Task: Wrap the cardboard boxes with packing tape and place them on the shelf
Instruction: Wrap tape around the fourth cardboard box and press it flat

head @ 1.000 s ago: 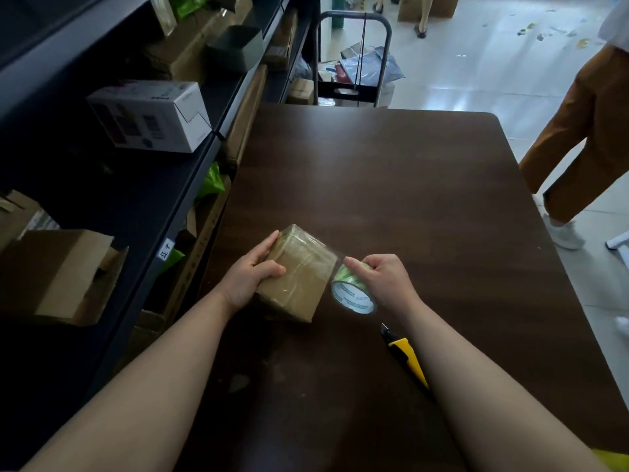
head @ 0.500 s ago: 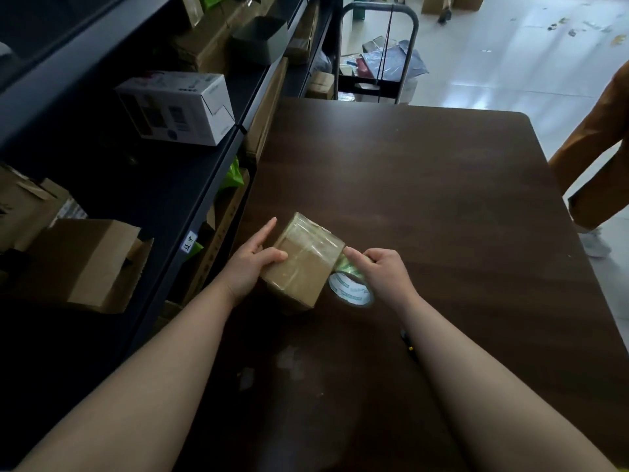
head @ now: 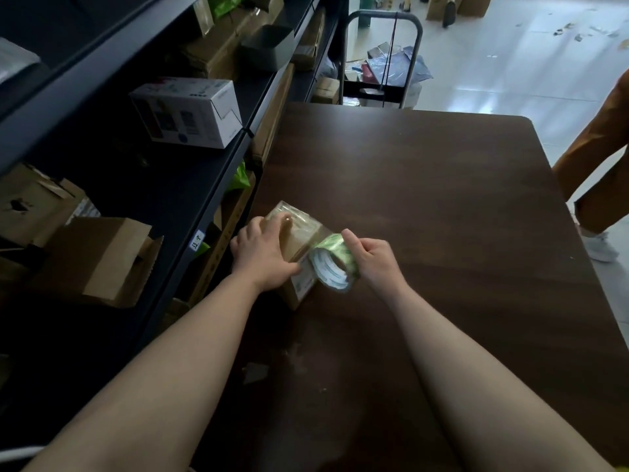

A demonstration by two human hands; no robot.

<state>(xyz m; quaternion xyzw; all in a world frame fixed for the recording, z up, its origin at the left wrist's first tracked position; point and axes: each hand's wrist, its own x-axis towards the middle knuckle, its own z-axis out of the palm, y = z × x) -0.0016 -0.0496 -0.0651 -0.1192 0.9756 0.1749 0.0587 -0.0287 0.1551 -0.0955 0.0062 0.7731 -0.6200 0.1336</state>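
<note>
A small brown cardboard box (head: 299, 233), partly covered in clear tape, stands on the dark wooden table (head: 425, 199) near its left edge. My left hand (head: 263, 250) lies over the box's top and near side, fingers wrapped on it. My right hand (head: 372, 258) grips a roll of clear packing tape (head: 335, 265) with a green and white core, held against the box's right side. A strip of tape runs from the roll onto the box. The dark metal shelf (head: 190, 192) is directly left of the table.
On the shelf sit a white printed box (head: 187, 112), open brown cartons (head: 98, 260) and more boxes farther back. A hand trolley (head: 381, 56) with bags stands beyond the table. A person in orange trousers (head: 599, 158) stands at the table's right side.
My left hand slid from the box's left side up over its top. The box turned, and the tape roll rose along its right side. The yellow knife left the view.
</note>
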